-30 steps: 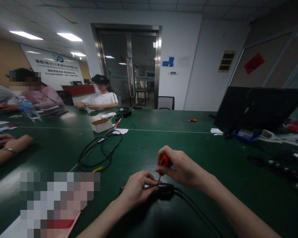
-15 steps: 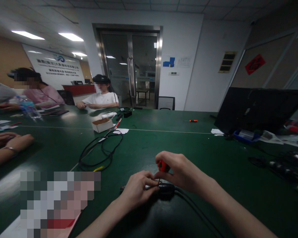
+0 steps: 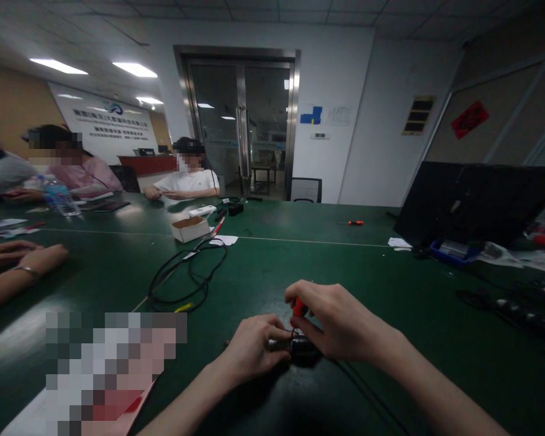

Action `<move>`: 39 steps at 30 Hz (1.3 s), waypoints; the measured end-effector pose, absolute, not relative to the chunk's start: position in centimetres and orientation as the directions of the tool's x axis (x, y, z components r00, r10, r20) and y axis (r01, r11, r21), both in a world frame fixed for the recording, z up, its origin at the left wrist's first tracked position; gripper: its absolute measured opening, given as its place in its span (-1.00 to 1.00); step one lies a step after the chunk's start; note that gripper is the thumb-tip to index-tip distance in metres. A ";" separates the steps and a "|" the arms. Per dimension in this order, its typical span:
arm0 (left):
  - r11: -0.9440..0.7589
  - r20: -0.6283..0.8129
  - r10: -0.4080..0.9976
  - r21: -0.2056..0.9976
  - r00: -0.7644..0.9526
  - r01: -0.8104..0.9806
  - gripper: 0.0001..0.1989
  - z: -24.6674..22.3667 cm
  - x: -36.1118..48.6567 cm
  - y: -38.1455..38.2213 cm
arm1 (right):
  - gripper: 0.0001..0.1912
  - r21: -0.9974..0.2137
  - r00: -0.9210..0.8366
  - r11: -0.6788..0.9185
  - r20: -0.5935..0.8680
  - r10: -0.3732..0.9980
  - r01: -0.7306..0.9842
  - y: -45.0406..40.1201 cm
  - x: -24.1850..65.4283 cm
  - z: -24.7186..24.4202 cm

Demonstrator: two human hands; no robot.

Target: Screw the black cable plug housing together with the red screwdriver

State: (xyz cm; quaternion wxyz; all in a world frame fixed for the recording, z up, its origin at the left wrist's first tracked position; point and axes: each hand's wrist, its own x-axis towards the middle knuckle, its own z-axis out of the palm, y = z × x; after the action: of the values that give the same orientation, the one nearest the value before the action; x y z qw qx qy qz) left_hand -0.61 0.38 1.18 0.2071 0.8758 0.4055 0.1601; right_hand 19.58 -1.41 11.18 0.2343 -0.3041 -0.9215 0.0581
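Note:
Near the front middle of the green table, my left hand [image 3: 260, 346] grips a small dark device [image 3: 304, 346] at its left end, fingers pinched on a metallic part. A black cable [image 3: 361, 387] runs from the device toward the lower right. My right hand [image 3: 329, 315] is closed around a red-handled screwdriver [image 3: 299, 307], held upright over the device. The tool's tip is close to my left fingertips; its exact contact point is too small to make out.
Coiled black cable [image 3: 181, 278], an open cardboard box [image 3: 190, 229] and another screwdriver [image 3: 356, 223] lie farther off. A black monitor [image 3: 476, 209] stands right. Another person's hands [image 3: 40, 261] rest at left, near papers [image 3: 113, 375]. People sit across the table.
The view has shifted slightly. My right hand has turned a little on the red handle and sits lower, covering more of the device's right end. My left hand keeps its grip.

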 end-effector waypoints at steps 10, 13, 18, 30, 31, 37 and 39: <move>-0.641 0.159 0.733 0.486 0.662 0.594 -0.92 0.6 -0.5 0.5 | -0.84 -0.111 -0.722 0.809 0.394 0.569 0.577 -1.4 19.5 11.4; -0.637 0.142 0.736 0.476 0.662 0.606 -0.89 0.7 -0.6 0.4 | -0.82 -0.129 -0.724 0.812 0.390 0.569 0.569 -1.5 19.6 11.5; -0.640 0.137 0.730 0.480 0.670 0.600 -0.83 0.8 -0.6 0.4 | -0.71 -0.208 -0.719 0.812 0.382 0.580 0.545 -1.6 19.9 11.8; -0.644 0.113 0.729 0.447 0.675 0.621 -0.85 1.1 -0.5 0.4 | -0.67 -0.211 -0.700 0.799 0.391 0.598 0.564 -1.2 19.9 11.5; -0.645 0.117 0.729 0.447 0.675 0.620 -0.85 1.1 -0.5 0.3 | -0.66 -0.203 -0.698 0.797 0.393 0.598 0.568 -1.2 19.9 11.5; -0.662 0.160 0.720 0.449 0.675 0.600 -0.86 0.9 -0.5 0.3 | -0.80 -0.122 -0.714 0.802 0.391 0.581 0.585 -1.1 20.0 11.5; -0.662 0.163 0.721 0.448 0.674 0.600 -0.87 1.0 -0.5 0.3 | -0.84 -0.094 -0.718 0.801 0.392 0.576 0.591 -1.1 20.0 11.5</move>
State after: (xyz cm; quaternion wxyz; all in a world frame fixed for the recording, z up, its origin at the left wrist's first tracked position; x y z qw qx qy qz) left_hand -0.51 0.25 0.95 0.1819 0.8965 0.3684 0.1658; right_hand 20.00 -1.07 11.55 0.2050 -0.3150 -0.9265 -0.0190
